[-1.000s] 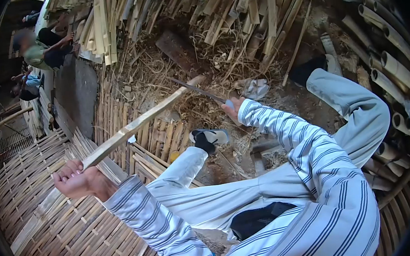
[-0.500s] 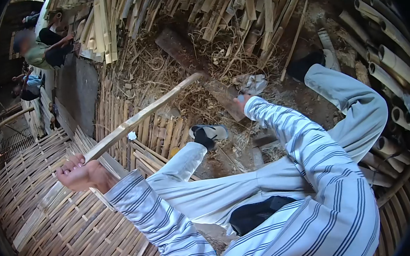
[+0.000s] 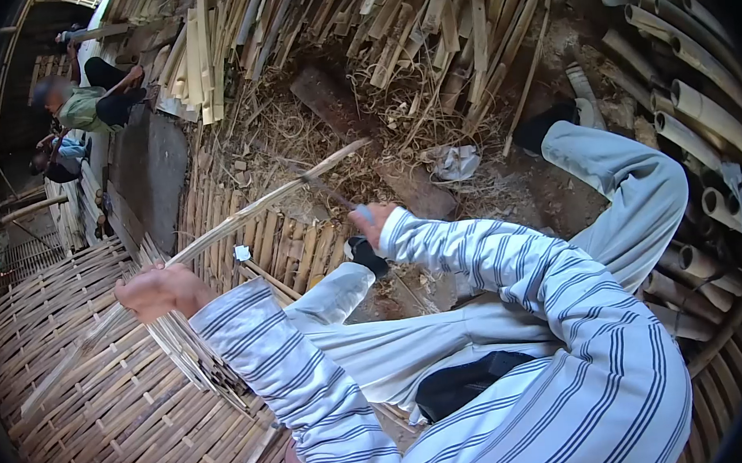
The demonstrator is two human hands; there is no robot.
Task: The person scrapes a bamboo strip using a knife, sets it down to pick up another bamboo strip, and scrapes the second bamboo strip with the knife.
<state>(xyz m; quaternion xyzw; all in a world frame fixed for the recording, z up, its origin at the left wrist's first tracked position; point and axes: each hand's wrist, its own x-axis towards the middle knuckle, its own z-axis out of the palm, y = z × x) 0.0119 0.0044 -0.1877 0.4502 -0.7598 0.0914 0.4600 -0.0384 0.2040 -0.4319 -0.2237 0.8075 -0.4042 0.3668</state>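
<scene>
My left hand (image 3: 163,291) is closed around a long, pale bamboo strip (image 3: 250,210). The strip slants up to the right, and its far end hangs over a heap of shavings. In my right hand (image 3: 376,223) is a knife (image 3: 329,191), its narrow dark blade pointing up and left. The blade lies at the strip's outer half; whether it cuts in or only rests there I cannot tell. Below my left wrist is a bundle of thin split strips (image 3: 189,349).
Split bamboo pieces (image 3: 423,15) are piled ahead, beyond a dark wooden board (image 3: 324,99) among shavings. Bamboo poles (image 3: 709,114) lie along the right. A woven bamboo mat (image 3: 93,379) fills the lower left. Another person (image 3: 87,108) sits at the far upper left.
My right hand has moved left from beside the board to the bamboo strip, bringing the knife against it. The strip has turned to show a narrower side, and my left hand shifted slightly right.
</scene>
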